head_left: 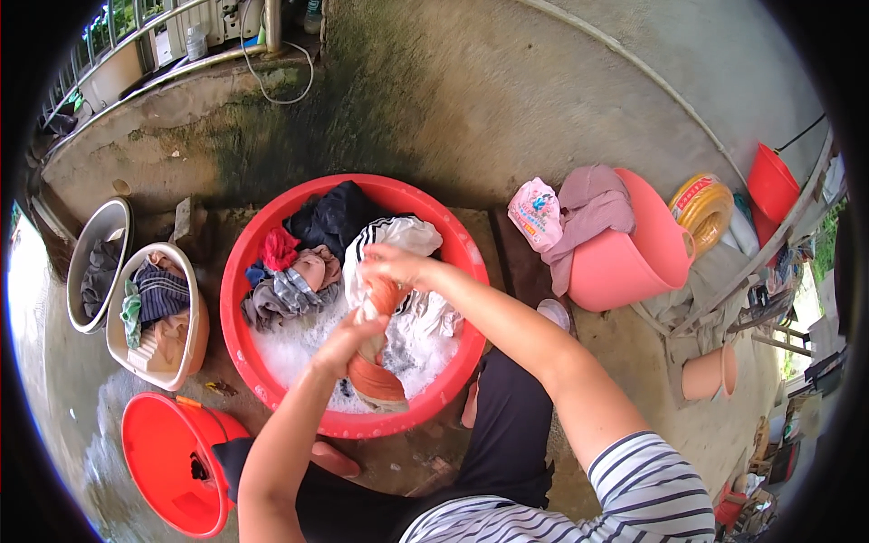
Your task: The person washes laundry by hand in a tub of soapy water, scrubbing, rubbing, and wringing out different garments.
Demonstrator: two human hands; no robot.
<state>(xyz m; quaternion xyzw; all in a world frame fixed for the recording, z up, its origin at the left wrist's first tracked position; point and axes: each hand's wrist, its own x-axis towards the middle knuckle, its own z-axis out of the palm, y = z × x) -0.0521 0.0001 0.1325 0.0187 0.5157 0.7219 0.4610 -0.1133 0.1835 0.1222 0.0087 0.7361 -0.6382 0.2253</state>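
Both my hands grip a twisted orange-and-white cloth (374,376) over a large red basin (237,332). My left hand (347,340) is wrapped round its middle, and my right hand (396,268) closes on its upper end. The cloth's lower end hangs at the white suds (294,348) in the near half of the basin. Heaped at the far side are a dark garment (337,217), a red cloth (279,248), a plaid cloth (294,291) and a white garment with black stripes (418,237).
To the left stand a grey basin (72,306) and a beige tub (122,337), both with clothes. A red bucket (149,452) tilts near my left leg. On the right, a pink bucket (611,276) has a mauve garment (593,204) over its rim. Behind rises a concrete wall (471,109).
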